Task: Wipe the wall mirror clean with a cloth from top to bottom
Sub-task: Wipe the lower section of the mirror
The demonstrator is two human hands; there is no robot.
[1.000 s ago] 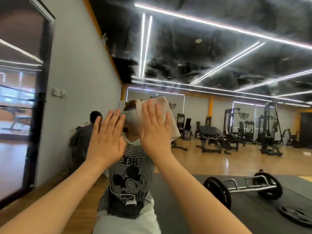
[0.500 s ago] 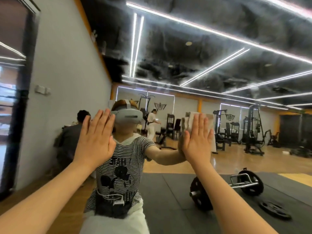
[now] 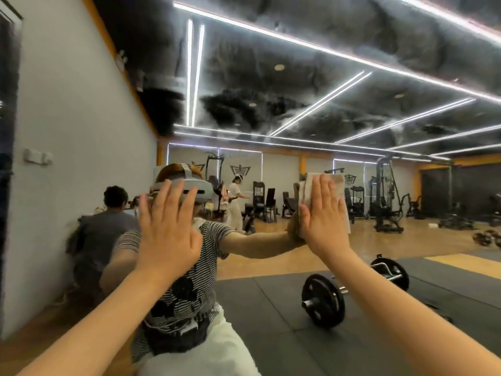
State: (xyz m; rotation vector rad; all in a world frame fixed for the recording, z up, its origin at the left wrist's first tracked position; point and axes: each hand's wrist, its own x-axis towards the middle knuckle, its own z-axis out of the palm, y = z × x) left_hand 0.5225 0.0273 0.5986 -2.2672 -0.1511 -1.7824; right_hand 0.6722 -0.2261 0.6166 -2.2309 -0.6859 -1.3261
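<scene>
Currently wiping across the wall mirror (image 3: 298, 118) at roughly head height, well below its upper part. Pressing one pale folded cloth (image 3: 337, 185) flat to the glass with the right hand (image 3: 324, 213), fingers straight and together, palm on the fabric, nothing curled round it. Bracing the left hand (image 3: 168, 234) beside it, fingers straight and slightly spread, holding nothing; probably touching the glass, though contact is hard to confirm from this angle.

Judging the step: a sideways pass in the middle band, with the lower part of the mirror likely remaining. Next move calling for steady palm pressure, keeping the cloth flat rather than bunching, then stepping down one band and overlapping the strip just covered.

Counting: one mirror, one cloth, two hands. Reflecting in the glass: one wiping person in a striped shirt (image 3: 189, 289), one seated figure (image 3: 105, 234) at the left, one standing figure (image 3: 234, 204) further back, one loaded barbell (image 3: 322, 303) on the dark floor mat (image 3: 271, 335), several gym machines beyond, too small to count.
</scene>
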